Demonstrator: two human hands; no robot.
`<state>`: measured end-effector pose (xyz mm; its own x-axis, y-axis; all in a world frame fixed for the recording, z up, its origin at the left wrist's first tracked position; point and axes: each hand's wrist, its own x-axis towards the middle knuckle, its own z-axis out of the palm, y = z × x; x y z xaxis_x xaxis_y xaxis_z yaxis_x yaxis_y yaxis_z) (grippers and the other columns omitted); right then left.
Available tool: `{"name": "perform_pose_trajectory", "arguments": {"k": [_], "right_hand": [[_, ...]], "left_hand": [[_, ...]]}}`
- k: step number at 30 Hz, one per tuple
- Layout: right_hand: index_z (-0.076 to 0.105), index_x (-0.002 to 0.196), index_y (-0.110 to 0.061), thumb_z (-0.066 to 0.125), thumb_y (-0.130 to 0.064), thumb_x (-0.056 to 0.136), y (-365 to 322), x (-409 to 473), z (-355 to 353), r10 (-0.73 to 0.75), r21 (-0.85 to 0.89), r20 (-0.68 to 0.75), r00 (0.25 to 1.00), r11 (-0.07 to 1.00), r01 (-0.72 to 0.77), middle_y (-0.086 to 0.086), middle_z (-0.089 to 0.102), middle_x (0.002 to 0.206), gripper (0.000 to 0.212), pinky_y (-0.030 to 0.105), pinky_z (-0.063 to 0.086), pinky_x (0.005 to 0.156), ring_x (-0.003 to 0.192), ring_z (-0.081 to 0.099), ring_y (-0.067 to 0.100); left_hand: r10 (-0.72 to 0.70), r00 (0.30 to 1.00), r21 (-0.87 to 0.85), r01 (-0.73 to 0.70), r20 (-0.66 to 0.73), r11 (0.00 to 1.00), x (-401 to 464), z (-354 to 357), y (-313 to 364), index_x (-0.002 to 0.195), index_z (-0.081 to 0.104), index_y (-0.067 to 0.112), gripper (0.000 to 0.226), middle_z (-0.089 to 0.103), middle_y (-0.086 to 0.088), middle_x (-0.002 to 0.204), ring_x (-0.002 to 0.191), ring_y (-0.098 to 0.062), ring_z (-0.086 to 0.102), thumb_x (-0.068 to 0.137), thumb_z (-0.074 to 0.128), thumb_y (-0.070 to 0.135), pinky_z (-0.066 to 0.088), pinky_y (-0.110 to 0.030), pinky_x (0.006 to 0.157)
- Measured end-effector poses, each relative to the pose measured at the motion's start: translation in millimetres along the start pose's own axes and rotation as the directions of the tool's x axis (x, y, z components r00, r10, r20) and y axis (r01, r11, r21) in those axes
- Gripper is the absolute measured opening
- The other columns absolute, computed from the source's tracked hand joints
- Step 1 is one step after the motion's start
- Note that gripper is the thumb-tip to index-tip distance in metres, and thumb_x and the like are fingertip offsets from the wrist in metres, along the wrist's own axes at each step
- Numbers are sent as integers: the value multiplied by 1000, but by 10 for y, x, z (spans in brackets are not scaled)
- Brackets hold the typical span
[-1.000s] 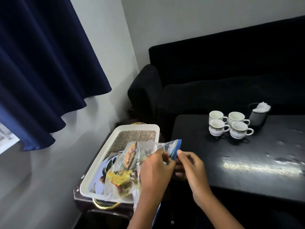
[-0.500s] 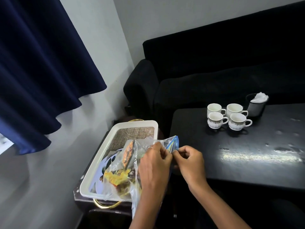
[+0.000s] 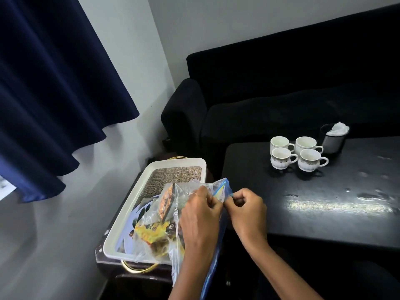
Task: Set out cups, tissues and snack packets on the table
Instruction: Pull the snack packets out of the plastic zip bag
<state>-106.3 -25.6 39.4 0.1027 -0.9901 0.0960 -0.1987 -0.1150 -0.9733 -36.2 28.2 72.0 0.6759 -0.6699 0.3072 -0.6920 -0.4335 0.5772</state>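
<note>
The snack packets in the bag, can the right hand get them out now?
Probably not yet. The snack packets sit inside the clear zip bag, and both hands, left hand and right hand, pinch its blue top edge; it looks closed.

You are in a home sitting room. A black sofa (image 3: pixel 292 87) stands against the plain wall beyond your hands, and a low dark table (image 3: pixel 324 202) to the right of your grip carries four patterned teacups (image 3: pixel 298 155). Left of your grip a white serving tray (image 3: pixel 138 195) rests on a side stand, under a navy curtain (image 3: pixel 54 83).
</note>
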Motion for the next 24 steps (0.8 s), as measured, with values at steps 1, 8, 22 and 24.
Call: {"name": "perform_pose_trajectory", "arguments": {"k": [1,8,22,24], "right_hand": [[58,61,-10,67,-8,73,15,-25,-6,-26,-42,-16,1000,999,25,-2,63,54,15,31,44,53,51,57,14],[66,77,-12,69,-16,82,51,-58,-85,73,163,95,993,983,-88,-1,67,55,7,30,56,50,48,65,13],[66,77,-2,61,-1,86,-44,-348,-185,288,324,399,871,844,-428,10,63,67,10,23,49,47,55,60,12],[67,75,-5,61,-1,86,-49,-271,-213,272,349,362,892,848,-400,10,65,69,14,24,49,48,57,60,13]], "left_hand": [[-8,999,0,8,-34,1000,17,-4,-6,69,46,19,21,58,1,68,56,-18,47,80,63,19,30,-32,52],[-39,999,-38,38,-33,999,16,7,-11,76,58,23,11,66,7,75,66,-15,59,85,61,29,46,-35,60],[-115,991,-194,125,61,973,-17,-81,34,84,64,27,15,67,13,79,75,-6,63,77,70,39,50,-29,72],[-113,985,-111,128,129,986,-38,-84,66,88,66,27,22,67,11,80,77,-10,64,74,71,43,50,-28,72]]}}
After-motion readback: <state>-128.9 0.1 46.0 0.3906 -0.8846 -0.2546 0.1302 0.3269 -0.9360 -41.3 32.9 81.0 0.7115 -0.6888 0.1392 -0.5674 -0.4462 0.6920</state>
